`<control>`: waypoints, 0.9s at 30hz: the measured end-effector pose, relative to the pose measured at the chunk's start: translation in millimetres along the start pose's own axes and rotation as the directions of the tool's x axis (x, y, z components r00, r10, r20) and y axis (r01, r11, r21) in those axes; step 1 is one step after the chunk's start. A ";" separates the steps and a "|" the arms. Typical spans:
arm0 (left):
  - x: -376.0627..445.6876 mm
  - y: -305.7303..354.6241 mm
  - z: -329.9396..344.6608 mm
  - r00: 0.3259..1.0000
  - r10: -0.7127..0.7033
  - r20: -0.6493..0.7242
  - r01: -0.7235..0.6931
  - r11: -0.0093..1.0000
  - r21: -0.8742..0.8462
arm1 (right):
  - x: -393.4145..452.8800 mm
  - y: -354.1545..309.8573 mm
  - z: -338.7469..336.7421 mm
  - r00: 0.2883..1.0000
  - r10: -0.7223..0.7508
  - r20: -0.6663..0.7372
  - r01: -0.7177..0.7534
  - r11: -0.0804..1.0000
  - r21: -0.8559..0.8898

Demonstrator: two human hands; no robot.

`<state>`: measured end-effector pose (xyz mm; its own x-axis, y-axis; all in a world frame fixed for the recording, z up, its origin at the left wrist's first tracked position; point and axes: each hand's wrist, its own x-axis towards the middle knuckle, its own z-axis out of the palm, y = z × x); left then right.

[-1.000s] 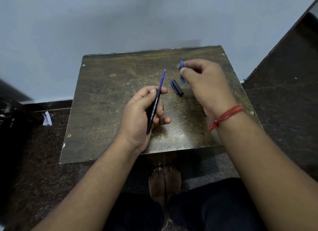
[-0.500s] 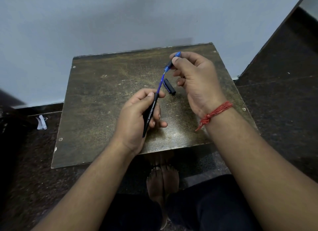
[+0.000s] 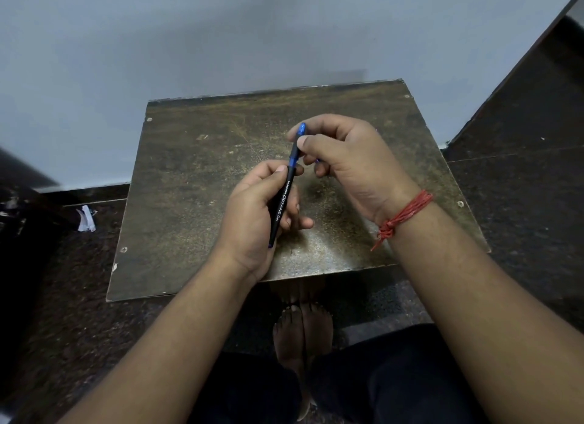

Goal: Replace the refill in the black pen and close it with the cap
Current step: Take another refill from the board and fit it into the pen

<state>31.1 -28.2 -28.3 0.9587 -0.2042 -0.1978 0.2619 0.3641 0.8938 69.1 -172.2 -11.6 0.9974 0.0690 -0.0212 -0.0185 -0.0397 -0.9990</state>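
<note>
My left hand [image 3: 252, 215] grips the black pen barrel [image 3: 281, 202], which points up and away over the small worn table [image 3: 189, 186]. My right hand [image 3: 354, 164] pinches the black and blue front section [image 3: 297, 147] between thumb and fingers. That section sits against the top of the barrel, and no bare refill shows between them. The pen cap is almost wholly hidden under my right hand; only a blue sliver [image 3: 317, 160] shows there.
The table stands against a pale wall [image 3: 221, 37], with dark stone floor [image 3: 521, 202] around it. A scrap of white paper [image 3: 86, 218] lies on the floor at the left. My bare feet [image 3: 303, 332] rest below the table's front edge.
My right hand lifted the front section off the table, slid it down over the blue refill and brought it onto the barrel. The refill and the cap are now covered.
</note>
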 end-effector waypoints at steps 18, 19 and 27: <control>-0.2 0.4 -0.1 1.000 0.006 0.021 -0.006 1.000 -0.025 | 0.8 7.1 -0.3 0.998 0.043 0.052 -0.043 0.999 -0.004; 0.0 0.5 -0.5 1.000 0.000 0.024 0.001 0.999 -0.034 | 1.3 6.5 -1.9 0.999 0.045 0.028 -0.046 0.999 0.021; -0.2 0.3 -0.6 1.000 0.001 0.029 0.000 0.999 -0.048 | 1.3 5.2 -3.6 0.997 0.010 0.083 -0.024 0.987 0.158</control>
<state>31.1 -27.5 -28.2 0.9555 -0.2298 -0.1852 0.2673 0.4076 0.8732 70.5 -175.9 -16.6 0.9880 0.1506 -0.0348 -0.0528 0.1171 -0.9917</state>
